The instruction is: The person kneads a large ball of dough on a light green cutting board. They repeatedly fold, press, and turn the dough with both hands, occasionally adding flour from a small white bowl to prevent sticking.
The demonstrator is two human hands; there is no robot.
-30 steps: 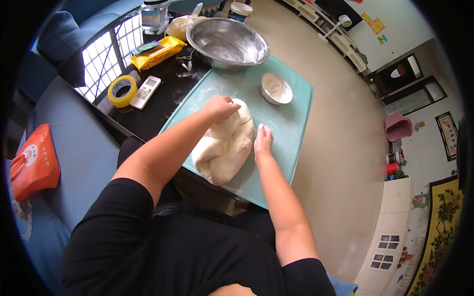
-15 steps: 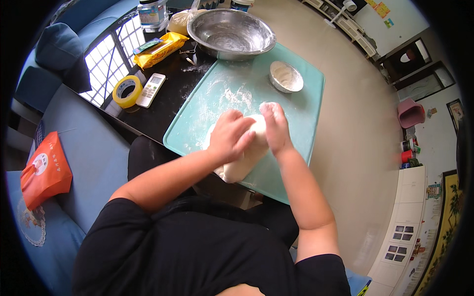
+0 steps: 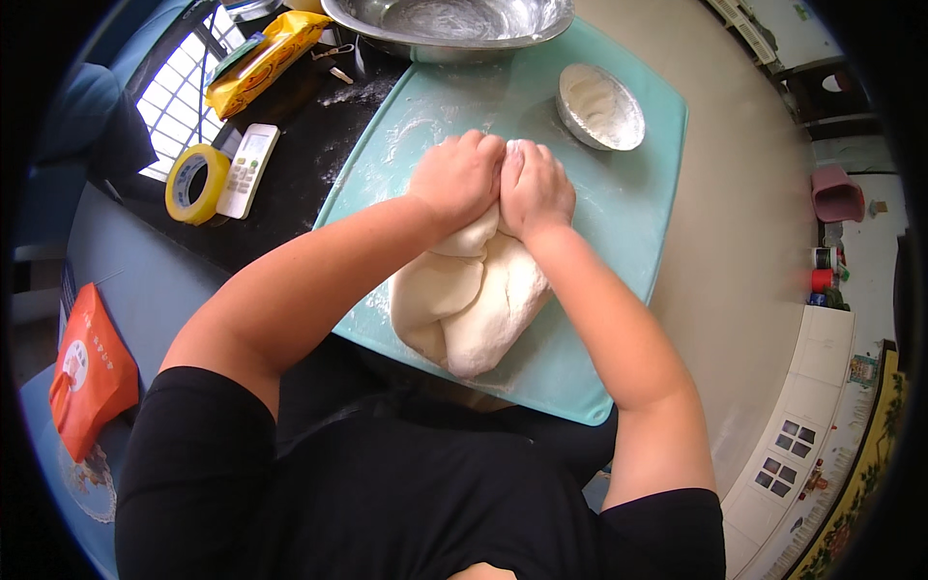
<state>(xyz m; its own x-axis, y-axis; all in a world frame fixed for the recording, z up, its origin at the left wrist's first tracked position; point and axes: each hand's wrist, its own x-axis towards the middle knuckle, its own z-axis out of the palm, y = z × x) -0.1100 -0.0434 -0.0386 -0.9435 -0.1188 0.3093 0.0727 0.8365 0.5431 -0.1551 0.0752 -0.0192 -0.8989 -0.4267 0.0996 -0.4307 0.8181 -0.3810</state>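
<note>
A large lump of white dough (image 3: 474,300) lies on the floury turquoise board (image 3: 619,232), with folds across its upper side. My left hand (image 3: 460,179) and my right hand (image 3: 535,188) press side by side on its far end. The fingers of both are curled over the dough, and the hands touch or nearly touch. Their fingertips are partly hidden. Beyond my right hand stands a small metal bowl (image 3: 601,108) with flour in it.
A big metal basin (image 3: 454,43) stands at the board's far edge. Left of the board, the black table (image 3: 300,145) holds a roll of yellow tape (image 3: 182,184), a white remote (image 3: 248,172) and a yellow packet (image 3: 271,58). An orange bag (image 3: 94,372) lies on the blue sofa.
Both hands have closed in together and pushed onto the dough's far end, where before they were apart around it. The dough shows more of its folded near part. My view has shifted.
</note>
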